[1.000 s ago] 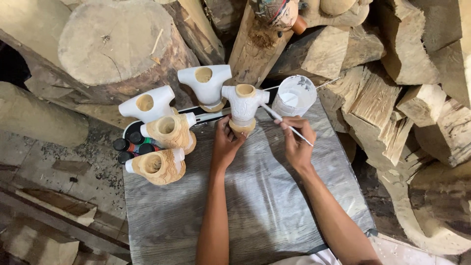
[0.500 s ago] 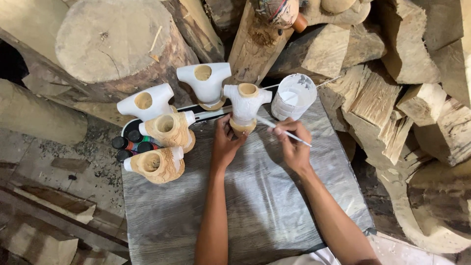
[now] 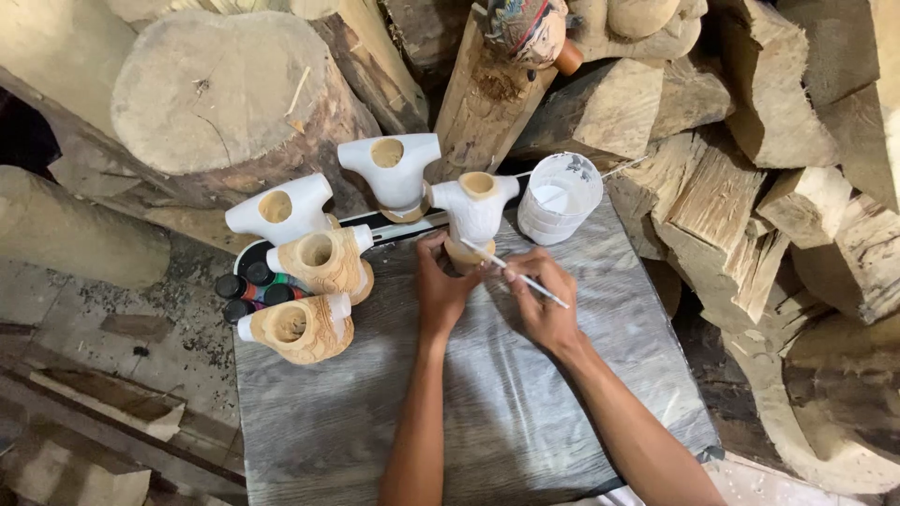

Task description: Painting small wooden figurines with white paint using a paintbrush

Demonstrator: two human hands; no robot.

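left hand [image 3: 439, 289]: fingers clasp the base of the white-primed wooden torso carving [image 3: 474, 211] on the worktop [image 3: 525, 403] | right hand [image 3: 542, 305]: fingers pinch thin brush [image 3: 516, 275], tip at carving's base, just beyond left fingertips | advice: steady carving, short light strokes

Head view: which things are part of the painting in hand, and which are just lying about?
In use:
left hand steadying the white-coated carved torso
right hand holding the thin brush
white paint cup

Lying about:
other carved torsos
dark-capped paint bottles
logs
split wood blocks

near board [image 3: 525, 412] open, carved torsos [image 3: 319, 262] crowd left
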